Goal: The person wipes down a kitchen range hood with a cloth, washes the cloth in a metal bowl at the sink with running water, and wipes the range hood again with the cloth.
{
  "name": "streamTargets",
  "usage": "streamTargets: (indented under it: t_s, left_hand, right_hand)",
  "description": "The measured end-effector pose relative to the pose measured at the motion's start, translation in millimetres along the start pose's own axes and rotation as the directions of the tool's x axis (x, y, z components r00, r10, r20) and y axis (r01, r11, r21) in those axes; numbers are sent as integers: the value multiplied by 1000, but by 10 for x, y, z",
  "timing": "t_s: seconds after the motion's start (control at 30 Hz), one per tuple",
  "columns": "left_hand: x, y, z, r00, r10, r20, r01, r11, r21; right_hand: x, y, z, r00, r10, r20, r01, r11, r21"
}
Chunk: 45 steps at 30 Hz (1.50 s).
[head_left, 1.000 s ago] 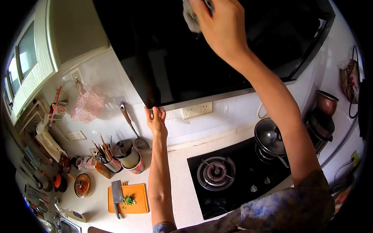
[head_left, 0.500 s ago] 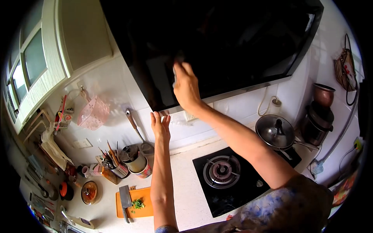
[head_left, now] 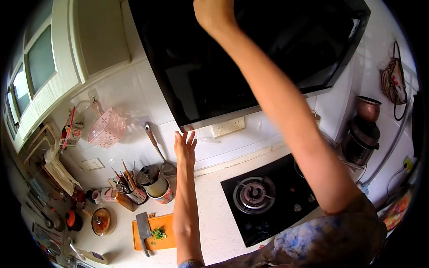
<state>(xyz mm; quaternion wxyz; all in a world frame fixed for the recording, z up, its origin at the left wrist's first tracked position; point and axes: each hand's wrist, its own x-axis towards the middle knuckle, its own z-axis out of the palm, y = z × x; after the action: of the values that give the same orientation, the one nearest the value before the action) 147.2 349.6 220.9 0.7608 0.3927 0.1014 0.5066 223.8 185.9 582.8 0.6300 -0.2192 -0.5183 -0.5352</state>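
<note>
Nearest, a patterned sleeve (head_left: 313,239) fills the lower right, and from it the right forearm (head_left: 281,102) rises long and slanting, up and to the left, across the lower edge of the big black panel (head_left: 205,85). It ends in the right hand (head_left: 215,15), set over the upper left of the visible face, wrist bent and knuckles up. The top of the view cuts off its fingers, so I cannot tell whether they are closed, or on what.

The panel hangs above the bench (head_left: 205,219). Its lower edge runs from a low left corner up and to the right; its top is out of view, so its full length cannot be judged. The right hand lies well above that left corner, inward from the left edge.

The left hand (head_left: 185,149) is the one nearer the corner: directly under it, fingertips at the lower edge, though light contact or a slight gap I cannot tell. Its fingers point up, spread and loosely bent, round nothing that shows; the forearm stands nearly upright.

Below, an orange board (head_left: 167,243) lies by the bench's front edge, left of that forearm, with a cleaver (head_left: 143,225) and chopped greens (head_left: 158,233) on it. The black hob (head_left: 282,198) lies to the right, partly behind the right arm. Along the bench's back edge stand a utensil holder (head_left: 137,195) and a lidded pot (head_left: 155,184). On the wall beyond, sockets (head_left: 229,127) sit just under the panel.
</note>
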Motion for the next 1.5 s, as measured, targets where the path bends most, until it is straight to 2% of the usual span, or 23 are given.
streamTargets:
  t_s: [0.03,0.07,0.1,0.2,0.3,0.37,0.4,0.5,0.53,0.57,0.63,0.73,0.87,0.9,0.93,1.07,1.13,1.17,1.23,1.37,1.4,1.47,1.5]
  left_hand:
    - [-59,-10,-20,1000,0,0,0,1000,0]
    - [-99,-12,-68,1000,-4,12,4,1000,-7]
    - [-138,-2,-106,1000,-4,28,4,1000,-15]
    - [-397,19,-193,1000,-26,6,26,999,32]
    - [-590,-53,-278,999,-47,-15,48,997,59]
    - [-763,-157,-379,998,-68,11,67,998,22]
    - [-813,-156,-375,998,-67,11,66,998,23]
    - [-1025,-85,-493,998,-64,-22,65,998,27]
    - [-1103,-49,-579,996,-66,-58,68,997,31]
    - [-1155,-44,-661,996,-66,-58,68,997,31]
    - [-1222,1,-822,991,-65,-115,69,997,32]
    - [-1272,-4,-989,990,-70,-123,76,996,46]
    - [-1656,-220,-1377,967,-150,-204,167,984,65]
    - [-1683,-234,-1381,961,-167,-218,184,981,59]
    - [-1738,-280,-1366,955,-189,-228,204,978,47]
    - [-1915,-397,-1187,927,-276,-253,287,958,7]
    - [-1960,-451,-1150,928,-284,-242,291,957,-5]
    - [-1979,-450,-1154,928,-284,-243,291,957,-5]
    - [-2017,-429,-1140,936,-241,-258,256,966,26]
    - [-2109,-463,-1316,923,-231,-307,242,970,-2]
    - [-2168,-502,-1389,909,-235,-345,251,968,2]
    - [-2298,-548,-1444,880,-258,-397,290,957,21]
    - [-2255,-528,-1436,880,-258,-398,290,957,21]
  right_hand:
    - [-238,33,33,989,-85,-125,84,996,-13]
    - [-581,83,-22,997,77,11,-75,984,-163]
    - [-877,-32,-126,960,259,108,-239,956,-169]
    - [-2089,-77,-306,918,374,132,-353,922,-158]
    - [-2417,-168,-487,798,531,283,-470,844,-259]
    - [-2156,-238,-537,625,720,301,-670,693,-267]
    - [-2015,-189,-498,747,616,249,-576,787,-221]
    - [-1107,-220,-333,949,312,43,-306,946,-108]
    - [-586,-128,-209,977,211,11,-208,971,-115]
    - [-557,-139,-196,974,223,27,-223,975,-16]
    - [-25,177,44,981,160,111,-157,987,-36]
    - [48,248,121,999,-46,-29,45,998,-48]
    - [-696,60,-54,977,209,50,-207,977,-43]
    - [-989,5,-94,961,273,53,-262,952,-160]
    - [-1555,-3,-185,940,328,95,-312,937,-156]
    - [-1858,-111,-430,728,630,273,-630,770,-97]
    - [-1579,-136,-390,800,564,206,-565,823,-61]
    - [-1356,-106,-319,903,413,115,-408,910,-69]
    - [-431,-38,-108,933,356,50,-356,934,-16]
    - [-9,127,127,986,97,-136,-77,986,145]
    - [-87,128,86,988,149,-39,-142,979,146]
    - [-1019,126,-22,972,231,-53,-231,973,10]
    - [-992,39,-94,948,318,21,-318,948,-12]
